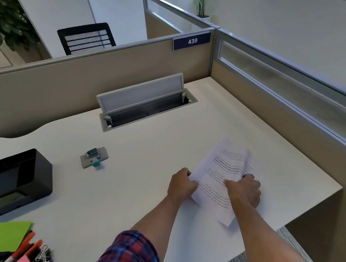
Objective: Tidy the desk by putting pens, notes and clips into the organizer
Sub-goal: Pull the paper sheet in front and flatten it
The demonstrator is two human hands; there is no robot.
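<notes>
Head view check: where are the hands?

— Both hands clamp the printed sheets (220, 175) at the right of the tabletop (143, 149): left hand (181, 185) on the near-left edge, right hand (244, 190) bunching the right side.

— Risk?

— Creasing or tearing, I'd judge; the paper already bows. The black organizer (6, 182) sits well apart at far left, so loose pages could slip during the carry.

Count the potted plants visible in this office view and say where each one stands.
2. A broad-leafed dark green plant stands at the far left, beyond the beige partition. A slender bamboo-like plant in a white pot stands at the top, behind the far cubicle. Others may be hidden.
</notes>
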